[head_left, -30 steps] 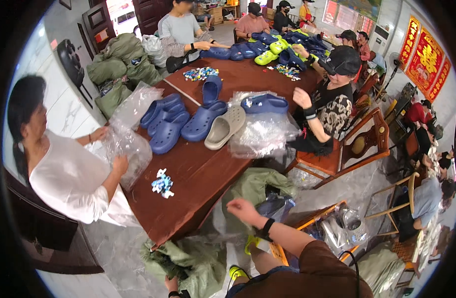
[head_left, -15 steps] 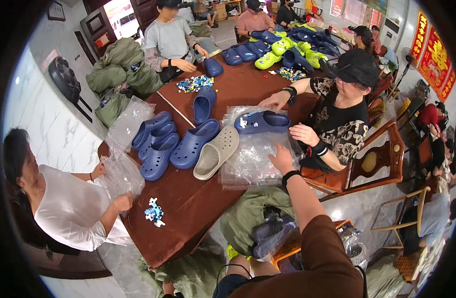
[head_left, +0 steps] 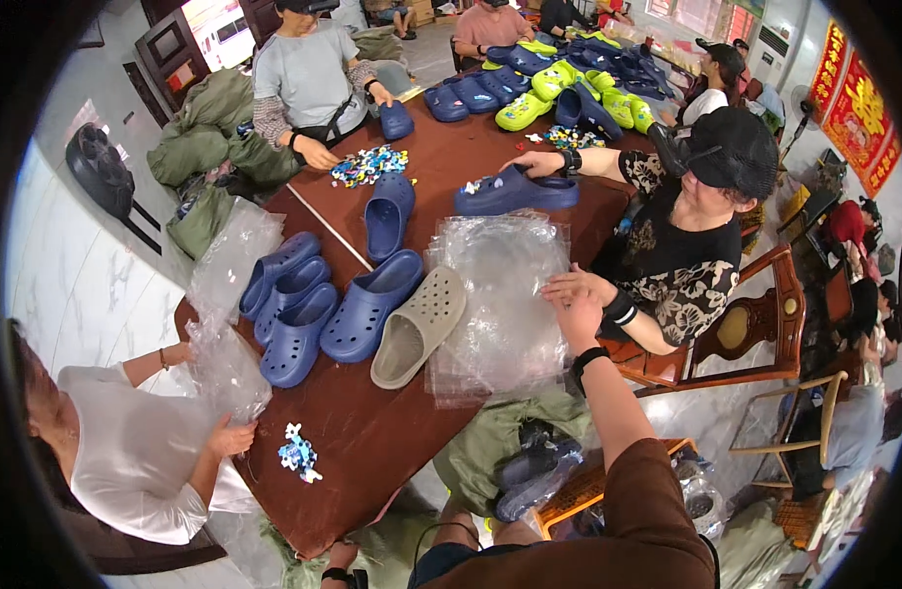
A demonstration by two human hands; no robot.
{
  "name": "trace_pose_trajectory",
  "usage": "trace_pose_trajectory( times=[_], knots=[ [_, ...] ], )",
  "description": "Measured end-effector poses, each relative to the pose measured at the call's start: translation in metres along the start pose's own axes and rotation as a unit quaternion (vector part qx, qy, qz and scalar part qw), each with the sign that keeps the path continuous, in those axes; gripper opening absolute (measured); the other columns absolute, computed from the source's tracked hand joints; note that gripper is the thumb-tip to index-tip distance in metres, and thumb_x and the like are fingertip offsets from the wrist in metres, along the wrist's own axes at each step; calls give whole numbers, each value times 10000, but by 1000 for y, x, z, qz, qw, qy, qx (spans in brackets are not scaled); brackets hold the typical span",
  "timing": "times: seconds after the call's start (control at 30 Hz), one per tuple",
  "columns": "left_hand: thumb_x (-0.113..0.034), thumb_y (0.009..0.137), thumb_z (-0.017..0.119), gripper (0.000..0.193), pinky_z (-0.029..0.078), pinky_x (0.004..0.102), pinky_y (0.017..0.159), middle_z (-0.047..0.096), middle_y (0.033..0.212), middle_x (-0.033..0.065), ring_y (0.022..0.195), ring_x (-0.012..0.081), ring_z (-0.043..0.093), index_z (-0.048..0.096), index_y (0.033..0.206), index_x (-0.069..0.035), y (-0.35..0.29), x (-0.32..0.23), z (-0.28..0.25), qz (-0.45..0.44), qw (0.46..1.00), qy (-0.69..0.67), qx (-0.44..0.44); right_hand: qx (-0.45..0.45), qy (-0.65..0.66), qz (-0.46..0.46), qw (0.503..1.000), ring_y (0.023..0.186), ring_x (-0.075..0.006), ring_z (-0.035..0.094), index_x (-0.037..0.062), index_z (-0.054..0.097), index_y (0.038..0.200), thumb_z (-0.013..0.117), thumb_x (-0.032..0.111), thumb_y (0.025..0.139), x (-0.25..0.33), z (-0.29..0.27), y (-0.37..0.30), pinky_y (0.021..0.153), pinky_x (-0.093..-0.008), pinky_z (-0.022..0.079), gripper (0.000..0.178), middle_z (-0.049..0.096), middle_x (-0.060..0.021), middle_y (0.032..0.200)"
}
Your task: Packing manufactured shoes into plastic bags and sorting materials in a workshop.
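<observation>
Grip of right hand (head_left: pixel 580 322) at edge of plastic bags (head_left: pixel 500 309), closure indeterminable, likewise left hand (head_left: pixel 342 556); possible scattering through uneven pulling.

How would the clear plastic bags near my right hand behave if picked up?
Likely floppy: the clear plastic bags lie flat and wrinkled, and the film is thin enough to see through. Probably light for their area, being thin sheets with no visible contents. The layers may slide or cling unpredictably, since they are stacked loosely with uneven edges.
</observation>
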State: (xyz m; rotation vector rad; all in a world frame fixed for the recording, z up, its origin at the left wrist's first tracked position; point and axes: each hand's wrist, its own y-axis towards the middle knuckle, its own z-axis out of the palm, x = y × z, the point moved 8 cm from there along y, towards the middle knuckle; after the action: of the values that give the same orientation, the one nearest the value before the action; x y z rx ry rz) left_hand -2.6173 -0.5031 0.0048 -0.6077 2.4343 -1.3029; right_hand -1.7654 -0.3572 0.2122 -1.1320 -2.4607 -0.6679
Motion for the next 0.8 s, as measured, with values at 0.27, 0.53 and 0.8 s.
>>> trace_pose_trajectory(
  times=[0.27, 0.53, 0.8],
  knots=[
    [-446, 783, 646, 645, 385, 429, 1001, 553, 1273, 202, 1219, 371, 474, 516, 1316, -107, -4, -52, 7, 313, 895, 305, -85, 54, -201, 31, 978, 1272, -426, 405, -95, 388, 1334, 727, 516, 715, 31, 21, 67, 1056, -443, 351, 933, 472, -264, 1338],
    [-433, 890, 600, 444, 493, 446, 732, 639, 1009, 126, 924, 286, 588, 642, 1084, -36, -9, -9, 13, 221, 956, 141, -128, 271, -179, 184, 928, 1294, -352, 453, -120, 358, 1343, 820, 549, 540, 42, 77, 79, 1073, -387, 379, 1143, 411, -243, 1418],
    [-530, 836, 585, 631, 404, 404, 1011, 563, 1318, 183, 1229, 352, 514, 564, 1286, -88, -10, -44, 11, 104, 989, 70, 80, 296, 288, 180, 893, 537, -109, 494, 14, 725, 755, 854, 264, 649, -29, 104, 80, 480, -291, 347, 301, 620, 5, 657]
  ],
)
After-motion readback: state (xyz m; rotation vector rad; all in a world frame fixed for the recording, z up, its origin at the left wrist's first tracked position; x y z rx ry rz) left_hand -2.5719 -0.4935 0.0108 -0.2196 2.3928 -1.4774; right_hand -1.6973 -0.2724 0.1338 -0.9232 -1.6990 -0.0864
